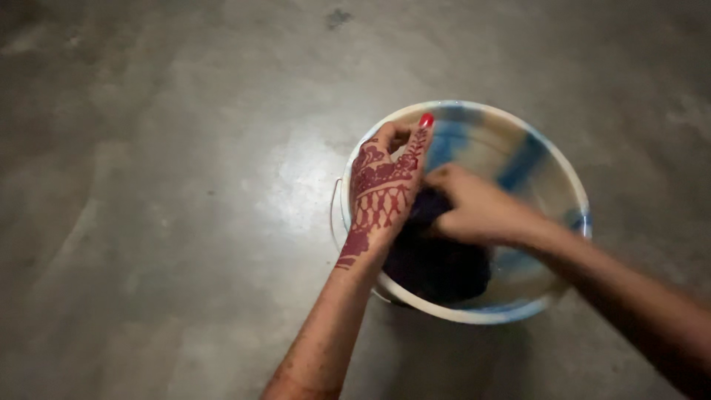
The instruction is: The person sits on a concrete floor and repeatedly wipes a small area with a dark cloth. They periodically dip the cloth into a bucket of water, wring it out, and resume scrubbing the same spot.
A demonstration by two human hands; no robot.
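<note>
Two hands are at work over one bucket [474, 315]; both arms come in from the bottom edge, the left one from low in the middle, the right one from the low right corner. Nearest to us is the bare grey floor [148, 244] by the left arm; then comes the near rim of the bucket. The cloth [437, 259] is dark and bunched up; it sits inside the bucket, low, on the near left side. The left hand [381, 189] has red-brown patterns on its back and a red nail; it is above the cloth, fingers curled in, and I cannot tell if it pinches any cloth. The right hand [478, 207] is a bit blurred; it lies on top of the cloth, fingers bent and closed on a bit of it, so it looks like it holds the cloth.

How far along: the cloth is all in the bucket and none hangs over the rim; it looks like the work on it is in the middle, not done, though I cannot see water or soap.

Room: the bucket wall is close around both hands, so side moves are tight; up is free. The far half of the bucket, white with blue streaks, is bare. Past it the floor goes on, wide on every side.
</note>
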